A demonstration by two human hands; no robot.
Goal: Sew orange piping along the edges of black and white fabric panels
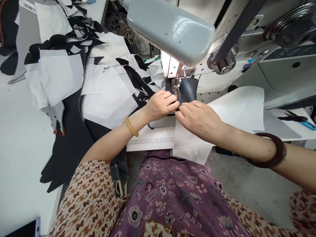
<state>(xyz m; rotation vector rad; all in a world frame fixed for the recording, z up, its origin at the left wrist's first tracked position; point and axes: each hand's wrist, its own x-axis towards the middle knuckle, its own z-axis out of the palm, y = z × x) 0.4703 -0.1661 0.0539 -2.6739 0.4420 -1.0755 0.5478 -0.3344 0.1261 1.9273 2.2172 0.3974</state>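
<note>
A black piece of material (189,90) lies under the presser foot (175,85) of the sewing machine (170,26). A thin orange strip (175,94) runs from the foot toward my fingers. My left hand (161,104), wearing a ring, is closed in a pinch at the strip and the black piece's near edge. Right beside it, my right hand (197,115) pinches the near edge of the same piece, fingertips almost touching the left ones. White backing material (192,144) hangs below my right hand over the table's front edge. The fingertips hide the exact grip.
Black and white cut pieces (108,95) are piled at the left. More white material (242,108) lies right of the needle, with black-handled scissors (292,118) beyond. A ruler strip (150,141) edges the table. A phone (22,228) lies at the lower left.
</note>
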